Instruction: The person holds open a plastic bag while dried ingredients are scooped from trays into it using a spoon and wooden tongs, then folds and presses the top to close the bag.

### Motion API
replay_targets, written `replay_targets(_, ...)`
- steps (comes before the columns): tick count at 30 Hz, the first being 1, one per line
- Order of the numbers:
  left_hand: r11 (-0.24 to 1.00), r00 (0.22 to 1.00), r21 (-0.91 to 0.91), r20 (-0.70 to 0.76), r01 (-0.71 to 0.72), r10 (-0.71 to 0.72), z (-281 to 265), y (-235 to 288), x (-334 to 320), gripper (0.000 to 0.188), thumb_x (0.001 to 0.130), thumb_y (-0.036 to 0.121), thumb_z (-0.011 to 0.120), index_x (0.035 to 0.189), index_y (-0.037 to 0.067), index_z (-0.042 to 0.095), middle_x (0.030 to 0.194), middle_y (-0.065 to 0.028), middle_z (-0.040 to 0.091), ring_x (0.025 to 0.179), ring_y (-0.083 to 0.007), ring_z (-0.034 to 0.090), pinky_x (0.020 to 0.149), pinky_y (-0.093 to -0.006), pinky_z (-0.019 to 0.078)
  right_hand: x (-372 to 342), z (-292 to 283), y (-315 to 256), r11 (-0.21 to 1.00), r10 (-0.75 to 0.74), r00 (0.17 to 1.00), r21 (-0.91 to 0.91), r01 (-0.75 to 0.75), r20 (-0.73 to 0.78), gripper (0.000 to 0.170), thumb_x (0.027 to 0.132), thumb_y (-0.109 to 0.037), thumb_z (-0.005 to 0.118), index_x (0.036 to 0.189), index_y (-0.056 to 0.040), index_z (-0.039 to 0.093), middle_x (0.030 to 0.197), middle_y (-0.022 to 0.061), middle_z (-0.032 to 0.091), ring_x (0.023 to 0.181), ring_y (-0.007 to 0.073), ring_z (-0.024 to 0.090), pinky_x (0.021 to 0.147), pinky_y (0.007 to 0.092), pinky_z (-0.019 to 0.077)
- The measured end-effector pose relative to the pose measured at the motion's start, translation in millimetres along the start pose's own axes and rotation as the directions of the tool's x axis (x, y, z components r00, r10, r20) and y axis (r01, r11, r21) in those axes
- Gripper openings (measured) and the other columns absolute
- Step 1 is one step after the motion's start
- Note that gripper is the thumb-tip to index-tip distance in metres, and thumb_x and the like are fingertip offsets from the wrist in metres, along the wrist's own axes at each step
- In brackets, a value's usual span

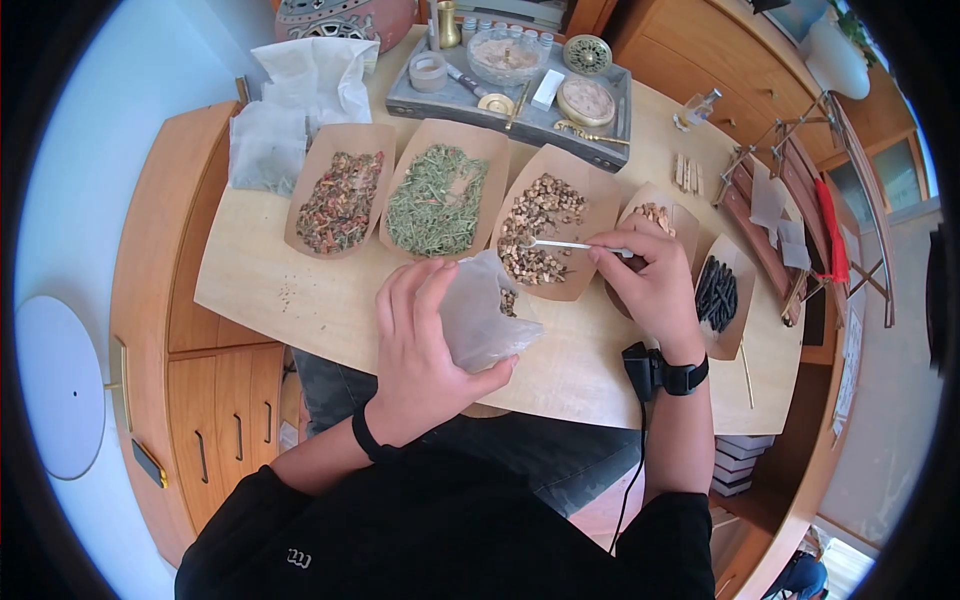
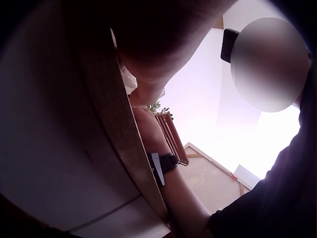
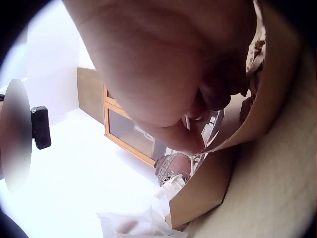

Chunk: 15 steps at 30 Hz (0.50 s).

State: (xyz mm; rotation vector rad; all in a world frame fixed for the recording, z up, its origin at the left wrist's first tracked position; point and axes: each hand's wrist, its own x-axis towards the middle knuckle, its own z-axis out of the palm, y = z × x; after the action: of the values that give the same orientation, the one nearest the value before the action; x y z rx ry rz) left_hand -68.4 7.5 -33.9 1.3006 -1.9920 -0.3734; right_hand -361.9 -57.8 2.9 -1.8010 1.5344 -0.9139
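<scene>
My left hand holds a translucent paper pouch by its side, the thumb low near its bottom corner. A few brown dried bits show at the pouch's opening. My right hand pinches the handle of a slim, light-coloured small spoon. The spoon's tip lies at the chopped dried brown pieces in the third paper tray. In the right wrist view the right hand hides most of the spoon. A corner of the pouch shows in the left wrist view.
Trays with red-brown flakes, green cut herb and black sticks flank the third one. Filled translucent bags lie at the left. Behind stands a grey tray with dishes and small tools; a wooden rack is at right.
</scene>
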Motion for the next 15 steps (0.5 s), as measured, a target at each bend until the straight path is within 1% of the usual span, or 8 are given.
replay_targets(2, 1.000, 1.000, -0.003, 0.002, -0.002, 0.002, 0, 0, 0, 0.120, 0.068, 0.025, 0.103, 0.165, 0.004, 0.035, 0.158, -0.0237, 0.046, 0.147, -0.0470, 0.044, 0.123, -0.0610, 0.0402, 0, -1, 0, 0.999, 0.013, 1.000, 0.040, -0.013, -0.004, 0.015, 0.098, -0.009, 0.085, 0.111, -0.0013, 0.087, 0.089, 0.0051, 0.066, 0.076, 0.0106, 0.062, 0.065, 0.0282, 0.0488)
replay_targets(4, 1.000, 1.000, -0.008, 0.003, 0.004, -0.004, 0, 0, 0, 0.120, 0.068, 0.025, 0.103, 0.165, 0.004, 0.035, 0.158, -0.0237, 0.046, 0.147, -0.0470, 0.044, 0.123, -0.0611, 0.0401, -1, -4, -1, 0.987, 0.044, 0.999, 0.154, -0.046, 0.021, 0.015, 0.097, -0.009, 0.086, 0.110, -0.0022, 0.088, 0.088, 0.0038, 0.066, 0.077, 0.0080, 0.061, 0.065, 0.0269, 0.0469)
replay_targets(5, 1.000, 1.000, -0.007, 0.002, 0.004, -0.004, 0, 0, 0, 0.120, 0.068, 0.025, 0.103, 0.165, 0.004, 0.035, 0.158, -0.0237, 0.046, 0.147, -0.0470, 0.044, 0.123, -0.0611, 0.0401, -2, -7, -3, 0.987, 0.043, 0.999, 0.154, -0.046, 0.022, 0.015, 0.097, -0.009, 0.086, 0.110, -0.0022, 0.088, 0.088, 0.0038, 0.066, 0.077, 0.0080, 0.061, 0.065, 0.0269, 0.0469)
replay_targets(7, 1.000, 1.000, -0.008, 0.003, 0.008, -0.008, -1, 0, 0, 0.120, 0.068, 0.024, 0.103, 0.165, 0.004, 0.035, 0.158, -0.0237, 0.046, 0.147, -0.0471, 0.043, 0.123, -0.0612, 0.0399, -5, -14, -9, 0.994, -0.035, 0.990, 0.112, 0.020, 0.140, 0.012, 0.097, -0.007, 0.086, 0.108, -0.0030, 0.088, 0.088, 0.0038, 0.066, 0.078, 0.0074, 0.061, 0.065, 0.0268, 0.0456)
replay_targets(11, 1.000, 1.000, -0.009, 0.005, 0.007, -0.007, -1, 0, 0, 0.120, 0.068, 0.024, 0.103, 0.166, 0.004, 0.035, 0.159, -0.0236, 0.045, 0.147, -0.0471, 0.043, 0.124, -0.0611, 0.0399, -4, -18, -12, 0.990, -0.122, 0.979, 0.085, 0.110, 0.163, 0.012, 0.095, -0.006, 0.085, 0.107, -0.0032, 0.088, 0.088, 0.0046, 0.069, 0.079, 0.0094, 0.062, 0.066, 0.0280, 0.0456)
replay_targets(13, 1.000, 1.000, -0.010, 0.001, 0.006, -0.006, -1, 1, 0, 0.121, 0.068, 0.024, 0.103, 0.166, 0.005, 0.035, 0.159, -0.0235, 0.046, 0.147, -0.0471, 0.043, 0.124, -0.0611, 0.0399, -1, -26, -5, 0.994, -0.102, 0.990, -0.041, 0.099, -0.097, 0.013, 0.093, -0.005, 0.084, 0.106, -0.0021, 0.087, 0.090, 0.0059, 0.071, 0.078, 0.0133, 0.064, 0.066, 0.0303, 0.0485)
replay_targets(14, 1.000, 1.000, -0.011, 0.001, 0.006, -0.006, 0, 1, 0, 0.121, 0.068, 0.024, 0.103, 0.166, 0.005, 0.035, 0.159, -0.0235, 0.046, 0.147, -0.0471, 0.043, 0.124, -0.0611, 0.0399, -2, -30, -2, 0.994, -0.101, 0.990, -0.042, 0.098, -0.098, 0.013, 0.093, -0.005, 0.084, 0.106, -0.0021, 0.087, 0.090, 0.0059, 0.071, 0.078, 0.0133, 0.064, 0.066, 0.0303, 0.0485)
replay_targets(15, 1.000, 1.000, -0.012, 0.003, 0.007, -0.007, 0, 0, 0, 0.121, 0.068, 0.024, 0.103, 0.166, 0.005, 0.035, 0.159, -0.0234, 0.046, 0.148, -0.0471, 0.043, 0.124, -0.0611, 0.0400, -2, -33, 1, 0.995, -0.047, 0.996, -0.094, 0.040, -0.075, 0.014, 0.093, -0.006, 0.084, 0.106, -0.0011, 0.087, 0.090, 0.0067, 0.072, 0.079, 0.0150, 0.066, 0.067, 0.0312, 0.0499)
